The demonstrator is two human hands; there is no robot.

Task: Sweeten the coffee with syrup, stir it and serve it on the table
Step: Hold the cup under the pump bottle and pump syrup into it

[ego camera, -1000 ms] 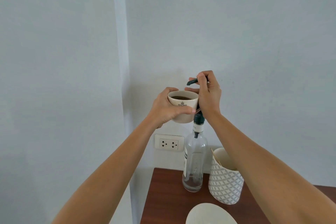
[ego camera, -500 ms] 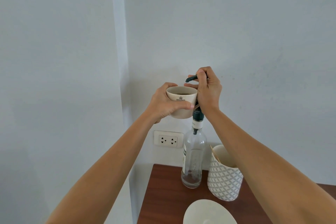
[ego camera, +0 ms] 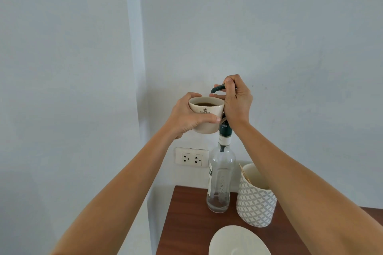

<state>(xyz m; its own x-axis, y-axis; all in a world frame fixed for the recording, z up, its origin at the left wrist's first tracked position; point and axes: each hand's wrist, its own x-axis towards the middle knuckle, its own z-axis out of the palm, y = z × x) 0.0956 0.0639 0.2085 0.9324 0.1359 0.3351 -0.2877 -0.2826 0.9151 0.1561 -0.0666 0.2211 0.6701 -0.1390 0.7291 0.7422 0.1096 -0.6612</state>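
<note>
My left hand [ego camera: 187, 117] holds a cream coffee cup [ego camera: 206, 115] in the air, with dark coffee showing inside. The cup sits just under the dark green spout of the pump [ego camera: 217, 88] on a clear glass syrup bottle [ego camera: 220, 180]. My right hand [ego camera: 236, 102] is closed over the pump head, hiding most of it. The bottle stands on the brown wooden table [ego camera: 186, 223] and looks nearly empty. No syrup stream is visible at the spout.
A patterned white and grey holder [ego camera: 256, 198] with wooden sticks stands right of the bottle. A white saucer [ego camera: 238, 241] lies at the table's front edge. A wall socket [ego camera: 191, 157] sits left of the bottle. The wall is close behind.
Cup, pump and both hands sit slightly higher in view than a second ago. The right hand stays closed on the pump head and the left keeps the cup under the spout.
</note>
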